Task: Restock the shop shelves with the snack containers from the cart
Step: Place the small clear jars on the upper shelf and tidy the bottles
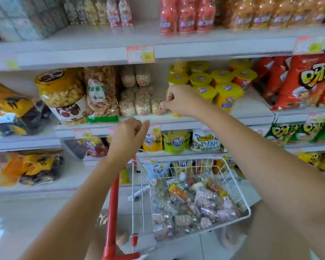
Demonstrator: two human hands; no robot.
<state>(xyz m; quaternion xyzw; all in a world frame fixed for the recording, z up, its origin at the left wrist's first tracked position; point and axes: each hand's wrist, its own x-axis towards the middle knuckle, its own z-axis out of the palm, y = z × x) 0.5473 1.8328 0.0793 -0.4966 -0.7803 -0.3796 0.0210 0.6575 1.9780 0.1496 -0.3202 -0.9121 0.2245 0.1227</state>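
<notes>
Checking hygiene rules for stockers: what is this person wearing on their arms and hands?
Both forearms are bare, no sleeves in view. The left hand and right hand wear no gloves; neither wrist shows a watch or band.

Blur is smearing the snack container (157,108) at the right hand's (179,102) fingertips (164,105), making the grip unreadable. That hand is covering most of a yellow cup (176,114) just behind its fingers.
</notes>
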